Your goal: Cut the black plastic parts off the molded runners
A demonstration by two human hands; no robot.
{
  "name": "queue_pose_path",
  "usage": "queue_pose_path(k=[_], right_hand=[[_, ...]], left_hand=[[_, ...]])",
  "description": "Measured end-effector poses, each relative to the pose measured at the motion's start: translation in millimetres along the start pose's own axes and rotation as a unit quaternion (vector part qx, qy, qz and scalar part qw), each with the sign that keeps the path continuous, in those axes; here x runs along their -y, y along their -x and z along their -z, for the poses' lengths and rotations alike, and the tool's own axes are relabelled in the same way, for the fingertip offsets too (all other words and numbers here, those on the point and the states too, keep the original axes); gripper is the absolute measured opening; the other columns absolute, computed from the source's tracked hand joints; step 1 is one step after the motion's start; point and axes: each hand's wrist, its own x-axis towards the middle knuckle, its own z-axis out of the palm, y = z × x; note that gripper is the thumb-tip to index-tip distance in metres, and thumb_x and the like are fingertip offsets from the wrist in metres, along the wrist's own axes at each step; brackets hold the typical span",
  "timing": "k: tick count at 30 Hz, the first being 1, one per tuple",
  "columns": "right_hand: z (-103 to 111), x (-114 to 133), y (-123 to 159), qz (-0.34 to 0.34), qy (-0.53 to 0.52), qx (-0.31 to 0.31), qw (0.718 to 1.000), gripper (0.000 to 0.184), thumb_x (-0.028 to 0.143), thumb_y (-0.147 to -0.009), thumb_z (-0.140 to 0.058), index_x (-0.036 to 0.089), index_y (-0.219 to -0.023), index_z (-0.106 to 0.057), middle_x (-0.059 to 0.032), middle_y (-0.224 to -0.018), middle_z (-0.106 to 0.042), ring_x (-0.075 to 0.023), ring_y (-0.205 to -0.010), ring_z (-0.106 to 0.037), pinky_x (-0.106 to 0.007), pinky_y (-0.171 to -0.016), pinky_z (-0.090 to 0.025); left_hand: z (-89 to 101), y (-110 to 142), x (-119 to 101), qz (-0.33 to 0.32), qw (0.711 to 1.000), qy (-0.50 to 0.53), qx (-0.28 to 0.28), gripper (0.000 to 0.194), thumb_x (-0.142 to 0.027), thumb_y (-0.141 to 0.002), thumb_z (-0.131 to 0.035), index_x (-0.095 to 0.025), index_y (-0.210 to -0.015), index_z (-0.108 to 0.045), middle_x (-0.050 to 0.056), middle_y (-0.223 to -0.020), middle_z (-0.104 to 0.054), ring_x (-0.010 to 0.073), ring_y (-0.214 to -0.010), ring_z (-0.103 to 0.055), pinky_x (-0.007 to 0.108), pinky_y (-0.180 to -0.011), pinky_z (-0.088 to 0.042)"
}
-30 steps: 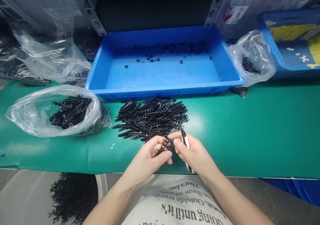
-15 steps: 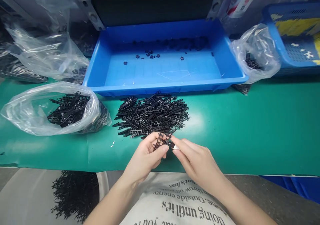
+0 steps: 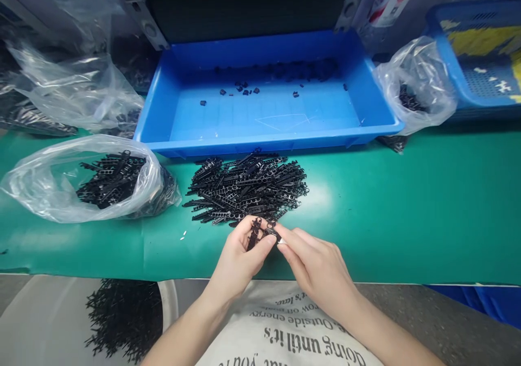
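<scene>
Near the table's front edge, my left hand (image 3: 240,249) is closed around black plastic strips with ring-shaped holes (image 3: 254,232). My right hand (image 3: 315,257) meets it from the right, its thumb and forefinger pinched at the end of the held pieces. Something small and white (image 3: 281,241) shows at the right fingertips; its kind is too small to make out. Just beyond both hands lies a heap of similar black plastic strips (image 3: 248,187). The fingers partly hide what is between them.
A blue tray (image 3: 264,145) with scattered small black parts stands behind the heap. Left is an open plastic bag (image 3: 49,203) of black strips; another bag (image 3: 435,106) sits right beside a blue basket (image 3: 448,57). A pale tub (image 3: 169,301) of black pieces is below the table.
The held black strips have turned within my left fingers, now standing more upright and bunched. My right fingertips have shifted slightly left and stay against the pieces.
</scene>
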Motion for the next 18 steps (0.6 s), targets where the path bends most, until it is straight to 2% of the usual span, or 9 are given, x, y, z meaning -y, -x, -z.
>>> queue_pose_path(k=[3, 5, 7, 9, 11, 15, 17, 18], right_hand=[[-2.6, -0.7, 0.4, 0.003, 0.019, -0.018, 1.0, 0.037, 0.026, -0.095, -0.026, 0.013, -0.117, -0.052, -0.0042, -0.071, -0.058, -0.0142, -0.054, -0.053, -0.024, -0.042, -0.032], [-3.4, -2.3, 1.1, -0.003, 0.013, -0.026, 1.0, 0.036, 0.027, -0.095, -0.026, 0.014, -0.118, -0.051, -0.0046, -0.072, -0.059, -0.0154, -0.058, -0.055, -0.024, -0.043, -0.033], [-3.5, -4.9, 2.5, -0.027, -0.026, -0.028, 0.999, 0.036, 0.026, -0.095, -0.026, 0.015, -0.121, -0.049, -0.0049, -0.078, -0.061, -0.016, -0.064, -0.058, -0.024, -0.048, -0.038], [-3.4, -8.1, 4.9, -0.065, -0.078, -0.025, 0.995, 0.035, 0.026, -0.094, -0.027, 0.018, -0.122, -0.047, -0.0049, -0.086, -0.063, -0.016, -0.07, -0.059, -0.025, -0.057, -0.044], [-3.6, -11.1, 7.4, -0.1, -0.12, -0.02, 0.988, 0.035, 0.027, -0.094, -0.028, 0.019, -0.122, -0.046, -0.0051, -0.096, -0.063, -0.0168, -0.077, -0.06, -0.027, -0.064, -0.046], [-4.3, -14.5, 9.9, -0.144, -0.166, -0.006, 0.976, 0.038, 0.034, -0.091, -0.034, 0.019, -0.123, -0.046, -0.0065, -0.113, -0.058, -0.0214, -0.095, -0.057, -0.032, -0.075, -0.047], [-4.1, -15.6, 9.0, -0.17, -0.189, -0.003, 0.967, 0.04, 0.036, -0.089, -0.037, 0.019, -0.123, -0.047, -0.007, -0.107, -0.06, -0.0225, -0.092, -0.058, -0.033, -0.075, -0.048], [-3.6, -16.1, 8.0, -0.183, -0.203, -0.002, 0.962, 0.04, 0.037, -0.088, -0.038, 0.019, -0.122, -0.048, -0.0068, -0.1, -0.062, -0.0222, -0.086, -0.059, -0.034, -0.074, -0.048]], left_hand=[[-1.5, 0.5, 2.7, -0.019, 0.999, -0.035, -0.015, 0.019, -0.033, -0.079, -0.056, -0.017, -0.083, -0.046, -0.006, -0.064, -0.037, 0.0026, -0.042, -0.024, 0.015, -0.037, -0.02], [1.8, -1.2, 0.4, -0.043, 0.994, -0.103, -0.013, 0.015, -0.032, -0.083, -0.05, -0.018, -0.086, -0.045, -0.005, -0.065, -0.041, 0.005, -0.046, -0.033, 0.016, -0.041, -0.026], [9.4, -6.5, -7.9, -0.094, 0.974, -0.201, -0.039, 0.011, -0.03, -0.085, -0.044, -0.019, -0.088, -0.043, -0.004, -0.065, -0.046, 0.0084, -0.054, -0.043, 0.018, -0.049, -0.034], [19.6, -16.8, -21.3, -0.163, 0.931, -0.311, -0.101, 0.009, -0.026, -0.084, -0.043, -0.02, -0.09, -0.041, -0.004, -0.068, -0.051, 0.0108, -0.059, -0.049, 0.02, -0.056, -0.038], [29.2, -31.7, -35.5, -0.219, 0.863, -0.427, -0.159, 0.01, -0.024, -0.082, -0.045, -0.02, -0.091, -0.043, -0.002, -0.074, -0.056, 0.0118, -0.058, -0.051, 0.022, -0.057, -0.038], [38.8, -61.5, -49.8, -0.261, 0.715, -0.626, -0.17, 0.013, -0.023, -0.08, -0.054, -0.02, -0.092, -0.054, 0.0, -0.087, -0.061, 0.0157, -0.067, -0.057, 0.024, -0.059, -0.037], [38.8, -67.2, -49.4, -0.287, 0.678, -0.655, -0.17, 0.013, -0.019, -0.08, -0.054, -0.02, -0.093, -0.057, 0.0, -0.089, -0.062, 0.0177, -0.077, -0.058, 0.024, -0.06, -0.038], [37.9, -66.2, -48.4, -0.304, 0.677, -0.649, -0.168, 0.012, -0.018, -0.08, -0.054, -0.02, -0.092, -0.058, 0.001, -0.088, -0.062, 0.0178, -0.079, -0.058, 0.024, -0.061, -0.038]])
